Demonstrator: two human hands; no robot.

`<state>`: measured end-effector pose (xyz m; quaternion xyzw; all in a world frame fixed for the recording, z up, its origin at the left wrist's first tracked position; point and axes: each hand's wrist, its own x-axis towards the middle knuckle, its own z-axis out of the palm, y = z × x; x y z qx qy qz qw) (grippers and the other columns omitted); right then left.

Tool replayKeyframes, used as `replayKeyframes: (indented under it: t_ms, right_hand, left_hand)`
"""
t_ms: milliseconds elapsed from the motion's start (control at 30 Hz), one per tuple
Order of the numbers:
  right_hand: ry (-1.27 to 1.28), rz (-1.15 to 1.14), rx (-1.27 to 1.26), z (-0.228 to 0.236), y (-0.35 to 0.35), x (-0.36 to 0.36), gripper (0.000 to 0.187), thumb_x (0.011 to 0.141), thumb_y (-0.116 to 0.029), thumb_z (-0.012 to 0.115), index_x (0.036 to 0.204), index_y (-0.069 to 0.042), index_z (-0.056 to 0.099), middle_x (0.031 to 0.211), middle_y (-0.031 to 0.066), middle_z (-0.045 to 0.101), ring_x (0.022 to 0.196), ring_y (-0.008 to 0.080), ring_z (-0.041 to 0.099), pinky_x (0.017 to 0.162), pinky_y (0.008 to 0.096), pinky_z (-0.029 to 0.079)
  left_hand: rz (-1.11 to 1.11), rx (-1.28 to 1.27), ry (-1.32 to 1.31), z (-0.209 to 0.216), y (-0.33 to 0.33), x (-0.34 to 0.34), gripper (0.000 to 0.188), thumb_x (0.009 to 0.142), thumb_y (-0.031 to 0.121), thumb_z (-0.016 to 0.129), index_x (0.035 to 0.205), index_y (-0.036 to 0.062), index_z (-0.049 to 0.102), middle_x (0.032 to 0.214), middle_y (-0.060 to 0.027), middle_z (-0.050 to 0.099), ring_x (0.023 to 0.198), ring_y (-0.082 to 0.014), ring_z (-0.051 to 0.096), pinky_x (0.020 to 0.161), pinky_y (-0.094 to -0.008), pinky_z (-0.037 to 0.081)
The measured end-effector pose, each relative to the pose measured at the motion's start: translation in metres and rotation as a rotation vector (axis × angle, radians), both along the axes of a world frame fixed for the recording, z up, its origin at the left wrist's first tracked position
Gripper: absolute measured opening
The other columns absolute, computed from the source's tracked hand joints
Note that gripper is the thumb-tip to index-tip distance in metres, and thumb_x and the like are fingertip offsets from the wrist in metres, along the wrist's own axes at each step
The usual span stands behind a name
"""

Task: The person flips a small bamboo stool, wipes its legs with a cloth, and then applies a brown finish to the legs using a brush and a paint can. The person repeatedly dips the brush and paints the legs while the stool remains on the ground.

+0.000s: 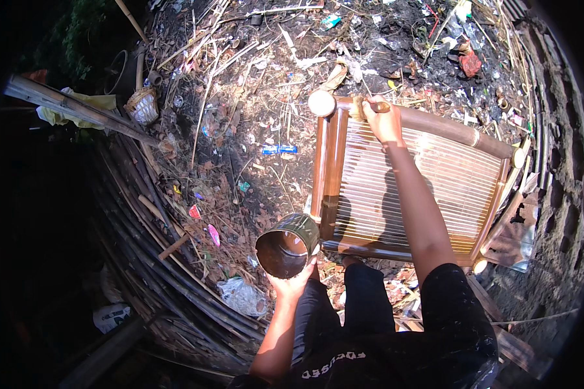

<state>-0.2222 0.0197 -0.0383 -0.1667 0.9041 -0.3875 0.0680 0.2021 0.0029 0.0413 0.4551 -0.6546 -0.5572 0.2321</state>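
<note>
My left hand point(293, 280) is wrapped round a dark tin can point(284, 251), tilted so that its opening shows; brown, shiny liquid lies inside. My right hand point(383, 120) reaches to the far rail of a bamboo frame point(435, 122) near its left corner. It is closed on a small brush point(357, 109) with pale yellowish bristles, which touches the rail; most of the brush is hidden by the fingers. Thin bamboo slats point(428, 188) fill the frame, and much of its surface is glossy brown. The can is beside the frame's near left corner.
Leaves, sticks and plastic scraps litter the ground point(240, 129). Long bamboo poles point(143, 246) lie along the left, with a clear plastic bag point(243, 295) near them. A woven basket point(143, 106) is at the far left. A rough wall point(564, 194) stands at the right beside a rusty metal sheet point(516, 233).
</note>
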Motion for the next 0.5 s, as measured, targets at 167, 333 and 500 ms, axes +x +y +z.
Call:
replayKeyframes:
  t_ms: [167,333,500]
  right_hand:
    - [-0.043,-0.05,-0.061,0.003,-0.018,-0.006,0.025,0.087,-0.029,0.068,0.099,-0.008,0.072,0.093,0.015,0.072,0.091,0.0296,0.07,0.08,0.0383,0.053]
    - [-0.171,-0.022,-0.161,-0.039,-0.031,-0.038,0.027,0.085,-0.029,0.069,0.098,-0.006,0.073,0.089,0.0119,0.073,0.084,0.0246,0.071,0.076,0.0361,0.053]
    - [-0.173,0.026,-0.016,-0.01,-0.011,0.008,0.02,0.082,-0.021,0.068,0.088,-0.003,0.072,0.072,0.0103,0.071,0.074,0.021,0.071,0.071,0.0356,0.054]
  left_hand:
    - [0.017,-0.012,-0.019,-0.001,-0.023,0.014,0.103,0.06,0.022,0.094,0.139,-0.0028,0.032,0.133,-0.0157,0.049,0.121,-0.0257,0.052,0.105,-0.0407,0.042]
    - [-0.053,0.04,0.018,-0.006,-0.043,0.009,0.096,0.062,0.021,0.093,0.136,-0.0027,0.038,0.131,-0.0161,0.051,0.119,-0.0249,0.053,0.103,-0.0396,0.044]
    - [-0.094,-0.045,-0.073,-0.008,-0.056,0.033,0.089,0.063,0.021,0.093,0.133,-0.0031,0.042,0.126,-0.015,0.055,0.112,-0.0258,0.057,0.098,-0.0394,0.047]
